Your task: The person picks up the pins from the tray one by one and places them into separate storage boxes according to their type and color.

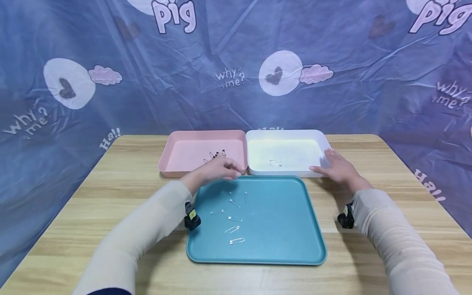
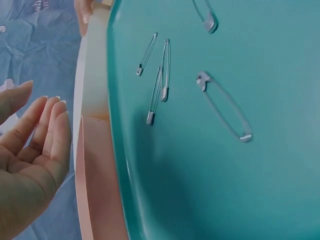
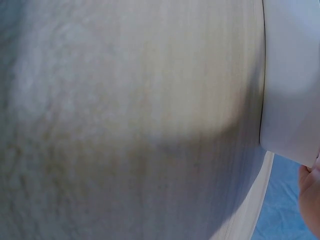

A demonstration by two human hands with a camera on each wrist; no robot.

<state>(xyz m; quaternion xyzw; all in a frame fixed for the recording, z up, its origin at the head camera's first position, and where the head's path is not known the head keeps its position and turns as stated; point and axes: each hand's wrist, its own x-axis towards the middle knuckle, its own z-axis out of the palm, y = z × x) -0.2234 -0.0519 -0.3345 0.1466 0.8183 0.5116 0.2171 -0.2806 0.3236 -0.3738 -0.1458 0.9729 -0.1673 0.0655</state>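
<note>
My left hand (image 1: 223, 169) hovers over the front right part of the pink tray (image 1: 166, 159). Its fingers are loosely bent, and the left wrist view shows nothing between thumb and fingertips. Dark safety pins (image 1: 220, 153) lie in the pink tray, partly hidden by that hand. My right hand (image 1: 339, 167) rests at the right front corner of the white tray (image 1: 287, 173), fingers extended along the side and thumb at the front rim. A few silver safety pins (image 1: 275, 163) lie inside the white tray. Several more silver safety pins (image 2: 225, 107) are spread over the teal tray (image 1: 280, 221).
Both shallow trays stand side by side along the back of the wooden table (image 1: 110, 192), with the teal tray right in front of them. A blue printed cloth (image 1: 236, 102) hangs behind the table.
</note>
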